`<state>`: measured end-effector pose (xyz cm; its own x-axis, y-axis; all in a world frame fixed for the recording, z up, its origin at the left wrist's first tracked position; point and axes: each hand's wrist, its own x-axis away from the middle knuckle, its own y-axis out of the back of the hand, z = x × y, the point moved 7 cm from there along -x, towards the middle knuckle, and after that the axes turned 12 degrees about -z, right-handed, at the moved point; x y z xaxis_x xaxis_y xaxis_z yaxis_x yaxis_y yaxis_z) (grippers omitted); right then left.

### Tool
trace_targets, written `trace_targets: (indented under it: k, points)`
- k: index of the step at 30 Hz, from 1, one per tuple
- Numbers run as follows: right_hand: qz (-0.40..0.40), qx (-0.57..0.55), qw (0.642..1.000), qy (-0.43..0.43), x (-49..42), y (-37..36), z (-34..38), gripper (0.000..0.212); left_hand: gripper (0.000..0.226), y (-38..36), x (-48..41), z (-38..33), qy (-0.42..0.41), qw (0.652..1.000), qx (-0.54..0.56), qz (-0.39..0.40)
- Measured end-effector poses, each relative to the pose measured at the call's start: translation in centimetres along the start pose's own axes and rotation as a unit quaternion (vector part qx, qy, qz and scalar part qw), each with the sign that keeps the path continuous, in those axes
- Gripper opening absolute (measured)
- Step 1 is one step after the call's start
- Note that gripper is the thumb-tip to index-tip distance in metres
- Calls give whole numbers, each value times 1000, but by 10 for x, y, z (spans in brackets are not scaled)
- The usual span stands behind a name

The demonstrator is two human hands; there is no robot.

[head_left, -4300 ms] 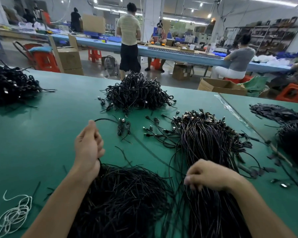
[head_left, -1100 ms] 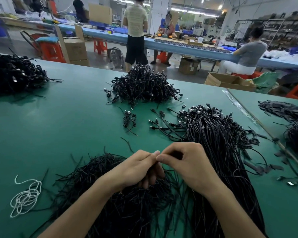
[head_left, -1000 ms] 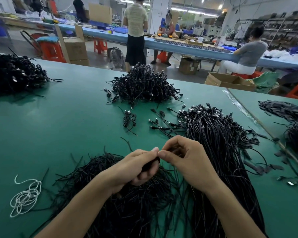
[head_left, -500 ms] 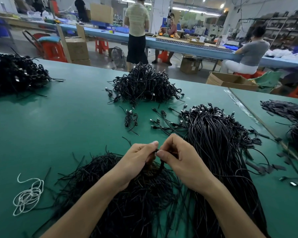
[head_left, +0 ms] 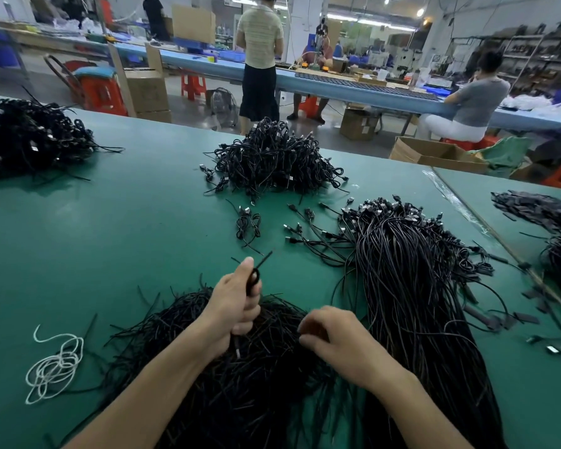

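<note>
My left hand (head_left: pixel 237 306) squeezes a small coiled black cable (head_left: pixel 253 280) over the green table mat (head_left: pixel 110 238). A thin black tie end (head_left: pixel 264 258) sticks out on top and points to 1 o'clock. My right hand (head_left: pixel 334 338) sits at 4 o'clock, just beside, fingers curled over the heap of short black ties (head_left: pixel 240 384). I can't make out if it holds one. The big heap of tied black cables (head_left: pixel 272 160) lies at 12 o'clock, nearer the left hand.

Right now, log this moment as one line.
left hand: grips coiled black cable | right hand: fingers curled over tie pile, grasp unclear | table: green
</note>
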<state>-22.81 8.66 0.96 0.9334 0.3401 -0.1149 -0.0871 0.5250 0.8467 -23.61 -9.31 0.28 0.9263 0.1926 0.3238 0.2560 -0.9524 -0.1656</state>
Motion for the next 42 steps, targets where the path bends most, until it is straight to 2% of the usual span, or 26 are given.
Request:
trace_targets:
  k: [2, 4, 10, 13, 15, 19, 21, 24, 28, 31, 34, 38, 40, 42]
  points:
    - [21, 66, 997, 23, 3, -12, 2, 20, 62, 1, 0, -3, -15, 1000, 15, -17]
    - [10, 100, 994, 46, 2, -17, 8, 21, 66, -2, 1, -5, -26, 999, 17, -18]
    - [-13, 67, 997, 40, 2, -10, 15, 8, 68, -5, 5, -9, -26, 999, 28, -2]
    - [-87, -26, 996, -10, -2, 14, 16, 4, 65, -6, 9, -12, -54, 998, -16, -7]
    - [-159, -123, 978, -47, -4, 33, 19, 11, 62, -12, 13, -16, -80, 996, -42, 8]
    - [-238, -267, 932, -64, -7, 54, 36, 12, 28, -28, 25, -23, -135, 986, -79, 50]
    - [-240, -297, 923, -40, -6, 57, 49, 17, 19, -35, 34, -28, -161, 982, -68, 73]
    - [-206, -292, 934, 2, -4, 55, 64, 32, 28, -41, 44, -36, -206, 974, -48, 84]
    - [-146, -288, 946, 38, -1, 53, 72, 30, 43, -38, 49, -43, -231, 972, -15, 45]
    - [-166, -315, 934, -11, 0, 55, 65, 24, 49, -32, 49, -49, -253, 967, 12, 25]
    - [-207, -316, 924, -50, 4, 59, 59, 9, 49, -31, 48, -52, -265, 964, 10, 35]
    - [-209, -338, 915, -61, 5, 58, 57, 8, 41, -31, 50, -54, -271, 962, 17, 43]
    - [-198, -390, 897, -58, 5, 54, 62, 8, 30, -32, 53, -56, -281, 958, 34, 45]
    - [-192, -440, 876, -50, 6, 53, 69, 13, 31, -35, 56, -55, -296, 954, 34, 41]
